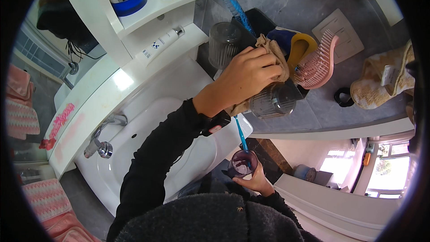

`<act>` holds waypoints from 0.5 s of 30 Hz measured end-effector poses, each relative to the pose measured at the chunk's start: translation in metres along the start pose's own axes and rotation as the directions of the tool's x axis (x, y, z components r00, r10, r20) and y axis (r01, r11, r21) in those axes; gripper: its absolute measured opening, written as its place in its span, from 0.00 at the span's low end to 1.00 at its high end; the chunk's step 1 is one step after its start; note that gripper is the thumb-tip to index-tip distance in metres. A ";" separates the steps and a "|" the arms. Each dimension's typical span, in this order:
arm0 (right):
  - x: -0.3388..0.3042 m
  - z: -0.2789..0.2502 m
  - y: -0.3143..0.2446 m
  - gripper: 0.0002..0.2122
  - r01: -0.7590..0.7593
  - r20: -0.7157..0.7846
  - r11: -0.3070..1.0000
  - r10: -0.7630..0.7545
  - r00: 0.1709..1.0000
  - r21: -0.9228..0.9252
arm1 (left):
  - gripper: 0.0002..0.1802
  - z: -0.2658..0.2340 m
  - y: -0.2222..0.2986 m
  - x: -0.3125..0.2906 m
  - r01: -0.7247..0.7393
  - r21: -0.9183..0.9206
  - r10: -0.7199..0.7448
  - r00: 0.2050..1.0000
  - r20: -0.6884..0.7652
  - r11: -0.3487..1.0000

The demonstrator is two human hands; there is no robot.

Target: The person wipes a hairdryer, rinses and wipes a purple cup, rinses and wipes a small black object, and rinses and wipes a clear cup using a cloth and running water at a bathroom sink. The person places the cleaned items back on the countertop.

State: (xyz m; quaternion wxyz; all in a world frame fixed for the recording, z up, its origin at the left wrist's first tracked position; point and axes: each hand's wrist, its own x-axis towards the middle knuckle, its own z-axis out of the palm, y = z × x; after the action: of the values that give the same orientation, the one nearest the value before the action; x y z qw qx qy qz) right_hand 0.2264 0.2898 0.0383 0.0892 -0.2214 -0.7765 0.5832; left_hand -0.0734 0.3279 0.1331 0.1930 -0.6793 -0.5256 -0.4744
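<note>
The left hand (251, 69), palm down, has its fingers clenched around a crumpled brown cloth (278, 58), soft and thick in texture, at a black wall rack (257, 20) on grey marbled tile. Beside it are two ribbed, see-through tumblers (224, 40), one on each side of that hand, and a pink hairbrush (331, 60) with a curved plastic back and pale bristles. Lower down, the right hand (257, 181) grasps a smooth, purple-tinted cup (242, 164) with its fingers about the side; a slim blue toothbrush (241, 132) stands tilted in it, near the edge of the glossy white sink (179, 107). On the white ledge lies a white tube (160, 45) with a silvery cap, blue dots and small dark print. A fuzzy tan towel (371, 89) bears a white sewn-on label.
</note>
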 end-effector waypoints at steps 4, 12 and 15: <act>0.000 -0.001 0.001 0.32 -0.012 -0.012 1.000 0.012 1.000 0.005 | 0.05 0.003 0.004 -0.008 0.092 0.078 -0.094 0.995 0.020 0.993; -0.003 -0.008 0.001 0.34 0.061 0.014 0.990 -0.060 0.998 -0.123 | 0.11 -0.048 0.030 -0.014 0.343 0.036 -0.295 0.852 -0.432 0.939; -0.006 -0.010 0.000 0.33 0.040 -0.004 0.998 -0.040 0.999 -0.042 | 0.12 -0.085 0.042 -0.031 0.484 -0.086 -0.454 0.726 -0.516 0.871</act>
State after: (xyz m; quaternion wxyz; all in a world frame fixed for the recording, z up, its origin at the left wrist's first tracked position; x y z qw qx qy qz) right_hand 0.2354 0.2956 0.0419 0.0978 -0.2090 -0.7927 0.5643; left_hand -0.0731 0.2308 0.1572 0.2201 -0.3645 -0.6206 -0.6585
